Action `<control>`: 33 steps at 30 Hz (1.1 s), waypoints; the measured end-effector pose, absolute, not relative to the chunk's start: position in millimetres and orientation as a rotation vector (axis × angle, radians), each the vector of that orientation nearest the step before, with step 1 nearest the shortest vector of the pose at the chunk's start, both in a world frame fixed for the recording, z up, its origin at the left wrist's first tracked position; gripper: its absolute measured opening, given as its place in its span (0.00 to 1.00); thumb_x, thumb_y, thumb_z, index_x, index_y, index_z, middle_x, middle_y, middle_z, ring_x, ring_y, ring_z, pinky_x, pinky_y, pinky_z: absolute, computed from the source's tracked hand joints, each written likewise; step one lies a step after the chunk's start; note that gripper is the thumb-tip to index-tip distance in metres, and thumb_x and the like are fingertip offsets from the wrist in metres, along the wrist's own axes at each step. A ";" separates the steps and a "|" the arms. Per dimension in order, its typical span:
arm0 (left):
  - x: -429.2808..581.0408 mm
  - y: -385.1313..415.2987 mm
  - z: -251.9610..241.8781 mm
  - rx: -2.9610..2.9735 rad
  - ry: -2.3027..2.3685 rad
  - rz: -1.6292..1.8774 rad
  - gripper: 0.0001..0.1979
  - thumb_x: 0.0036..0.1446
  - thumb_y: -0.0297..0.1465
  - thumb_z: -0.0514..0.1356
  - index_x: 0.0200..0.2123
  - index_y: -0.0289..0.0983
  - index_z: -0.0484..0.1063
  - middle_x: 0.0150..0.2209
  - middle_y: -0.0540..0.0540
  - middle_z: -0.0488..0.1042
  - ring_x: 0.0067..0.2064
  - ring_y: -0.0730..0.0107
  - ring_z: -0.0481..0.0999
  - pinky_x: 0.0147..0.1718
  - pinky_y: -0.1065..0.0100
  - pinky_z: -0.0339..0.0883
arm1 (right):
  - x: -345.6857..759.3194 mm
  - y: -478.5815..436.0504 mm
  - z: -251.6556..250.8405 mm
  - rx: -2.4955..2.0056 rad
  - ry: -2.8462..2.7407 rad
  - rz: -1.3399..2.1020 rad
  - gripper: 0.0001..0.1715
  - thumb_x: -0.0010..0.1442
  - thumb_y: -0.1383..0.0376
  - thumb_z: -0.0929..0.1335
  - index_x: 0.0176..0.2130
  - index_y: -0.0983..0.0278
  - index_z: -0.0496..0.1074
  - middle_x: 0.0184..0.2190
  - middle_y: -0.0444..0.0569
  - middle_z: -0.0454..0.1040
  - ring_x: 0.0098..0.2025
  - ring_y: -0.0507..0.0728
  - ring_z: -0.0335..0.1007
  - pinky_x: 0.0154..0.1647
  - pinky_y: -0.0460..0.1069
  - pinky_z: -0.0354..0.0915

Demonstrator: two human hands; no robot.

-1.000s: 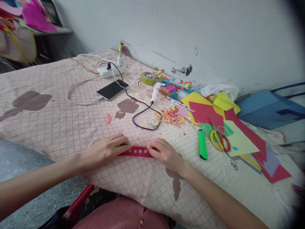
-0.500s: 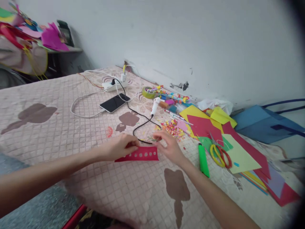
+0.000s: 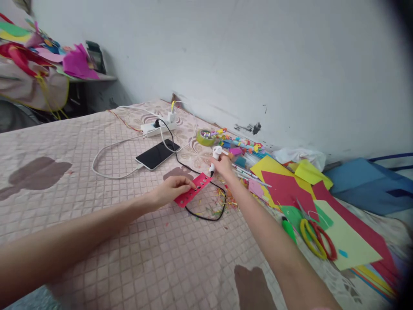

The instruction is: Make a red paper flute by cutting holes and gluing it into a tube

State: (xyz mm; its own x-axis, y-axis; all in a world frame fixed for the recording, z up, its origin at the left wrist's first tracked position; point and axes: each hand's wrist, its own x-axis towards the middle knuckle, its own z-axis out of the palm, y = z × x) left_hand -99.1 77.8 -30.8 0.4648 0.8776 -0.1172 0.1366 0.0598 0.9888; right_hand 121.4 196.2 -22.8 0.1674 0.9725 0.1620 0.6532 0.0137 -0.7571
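My left hand (image 3: 171, 190) pinches a red paper strip (image 3: 184, 199) with a row of round holes, held at a slant above the bed cover. Beyond it, my right hand (image 3: 225, 166) has its fingers closed around a small white glue gun (image 3: 217, 152). A black cord (image 3: 206, 219) runs from the glue gun in a loop across the cover, passing under the strip. Tiny colourful paper bits (image 3: 229, 198) lie scattered below my right wrist.
A phone (image 3: 157, 155) on a white cable lies near a power strip (image 3: 151, 129). Green tape (image 3: 205, 137) and decorated sticks stand toward the wall. On the right are coloured sheets (image 3: 287, 189), scissors (image 3: 318, 241), a green cutter (image 3: 288, 229) and a blue bag (image 3: 364, 181).
My right hand has left the strip, reached forward and taken hold of the glue gun. My left hand has lifted and tilted the strip. The view has shifted slightly.
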 end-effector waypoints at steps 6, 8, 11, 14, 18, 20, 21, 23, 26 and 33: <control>-100.4 66.7 -17.4 1.232 0.934 0.745 0.19 0.52 0.45 0.69 0.30 0.35 0.69 0.24 0.53 0.70 0.23 0.78 0.65 0.21 0.75 0.55 | 130.1 146.9 -6.8 -1.467 -1.390 0.546 0.18 0.68 0.54 0.64 0.36 0.66 0.72 0.30 0.45 0.74 0.33 0.55 0.72 0.36 0.50 0.71; -98.6 65.2 -17.0 1.167 0.919 0.742 0.19 0.48 0.42 0.71 0.30 0.36 0.69 0.25 0.53 0.71 0.24 0.78 0.66 0.22 0.75 0.57 | 136.9 114.8 1.1 -1.366 -1.368 0.560 0.20 0.66 0.52 0.63 0.30 0.62 0.68 0.24 0.42 0.69 0.27 0.53 0.68 0.30 0.47 0.67; -96.0 62.8 -19.2 1.064 0.884 0.734 0.18 0.45 0.39 0.72 0.32 0.35 0.70 0.26 0.52 0.72 0.24 0.78 0.68 0.23 0.75 0.58 | 146.9 62.1 8.9 -1.262 -1.357 0.597 0.21 0.62 0.50 0.63 0.26 0.60 0.64 0.22 0.43 0.68 0.24 0.53 0.65 0.25 0.47 0.63; -94.0 60.7 -21.7 0.960 0.841 0.743 0.17 0.47 0.38 0.72 0.33 0.36 0.70 0.28 0.52 0.73 0.26 0.78 0.69 0.24 0.75 0.59 | 155.0 17.1 7.9 -1.196 -1.304 0.680 0.22 0.61 0.50 0.65 0.23 0.60 0.62 0.21 0.45 0.68 0.22 0.53 0.63 0.21 0.47 0.60; -92.2 60.3 -23.8 0.858 0.787 0.747 0.19 0.46 0.38 0.73 0.33 0.36 0.69 0.31 0.51 0.74 0.30 0.76 0.74 0.30 0.74 0.66 | 161.4 -14.0 -1.4 -1.369 -1.309 0.709 0.24 0.59 0.47 0.69 0.23 0.61 0.67 0.17 0.43 0.66 0.20 0.53 0.61 0.20 0.47 0.59; -91.9 61.0 -24.5 0.827 0.774 0.736 0.19 0.45 0.38 0.74 0.33 0.36 0.70 0.32 0.51 0.75 0.30 0.76 0.74 0.31 0.74 0.67 | 162.3 -17.2 -4.8 -1.399 -1.322 0.739 0.25 0.56 0.45 0.71 0.26 0.62 0.70 0.16 0.43 0.66 0.18 0.52 0.60 0.18 0.47 0.57; -91.8 61.2 -24.6 0.814 0.770 0.732 0.19 0.45 0.38 0.75 0.33 0.36 0.70 0.31 0.51 0.75 0.30 0.76 0.74 0.31 0.74 0.67 | 162.2 -16.9 -5.6 -1.404 -1.332 0.753 0.26 0.55 0.44 0.71 0.25 0.63 0.71 0.16 0.42 0.65 0.18 0.52 0.60 0.17 0.47 0.57; -91.9 61.1 -24.1 0.796 0.762 0.728 0.19 0.45 0.37 0.75 0.32 0.36 0.70 0.31 0.51 0.75 0.30 0.77 0.74 0.31 0.74 0.67 | 160.8 -14.4 -5.8 -1.402 -1.369 0.778 0.28 0.56 0.42 0.70 0.24 0.63 0.71 0.15 0.42 0.64 0.17 0.52 0.59 0.17 0.46 0.57; -92.6 59.7 -21.9 0.779 0.748 0.706 0.17 0.46 0.35 0.75 0.32 0.36 0.71 0.33 0.50 0.76 0.30 0.77 0.73 0.30 0.74 0.67 | 157.1 -10.8 -4.5 -1.383 -1.438 0.774 0.28 0.58 0.42 0.69 0.26 0.63 0.72 0.16 0.42 0.65 0.18 0.51 0.59 0.18 0.46 0.57; -94.3 56.2 -20.2 0.768 0.699 0.662 0.16 0.46 0.34 0.75 0.32 0.36 0.73 0.32 0.50 0.77 0.30 0.78 0.74 0.33 0.74 0.68 | 151.9 -9.2 -5.1 -1.406 -1.482 0.717 0.26 0.60 0.43 0.68 0.27 0.62 0.70 0.17 0.42 0.64 0.20 0.52 0.59 0.20 0.47 0.57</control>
